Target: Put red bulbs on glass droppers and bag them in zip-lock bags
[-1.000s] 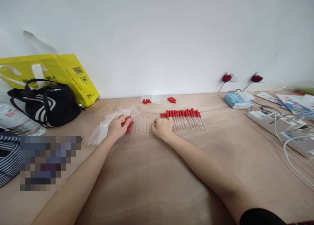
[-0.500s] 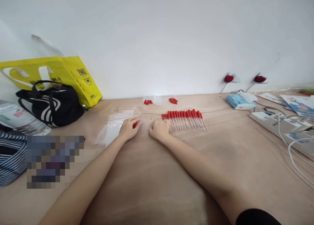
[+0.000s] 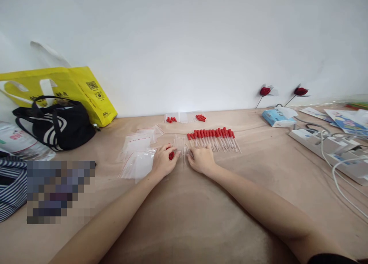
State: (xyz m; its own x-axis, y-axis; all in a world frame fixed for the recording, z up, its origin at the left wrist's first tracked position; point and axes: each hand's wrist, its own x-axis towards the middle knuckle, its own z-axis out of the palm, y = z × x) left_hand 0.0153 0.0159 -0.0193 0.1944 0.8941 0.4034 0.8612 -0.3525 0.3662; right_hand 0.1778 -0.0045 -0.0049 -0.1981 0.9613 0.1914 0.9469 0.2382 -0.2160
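Note:
My left hand [image 3: 164,162] is curled around some red rubber bulbs [image 3: 171,155], which show between thumb and fingers. Just right of it lie several bare, clear glass dropper tubes [image 3: 179,141], some reaching between my two hands. My right hand [image 3: 201,158] has its fingers bent in on the tubes' right side; its fingertips are partly hidden, so what it grips does not show. Behind and right of that hand, a row of droppers [image 3: 218,133] with red bulbs on their tubes lies side by side. Clear zip bags [image 3: 130,143] spread out beside my left hand.
Against the wall, more zip bags [image 3: 184,117] carry two small heaps of red bulbs [image 3: 200,118]. A yellow bag [image 3: 97,99] and a black bag [image 3: 71,126] stand at left. On the right are a tissue pack [image 3: 277,118], a power strip [image 3: 324,152] with cables, and two red flowers [image 3: 265,91].
Both hands have come nearer to me and a little rightward, and the zip bags by my left hand have shifted and spread nearer. The view has turned slightly right.

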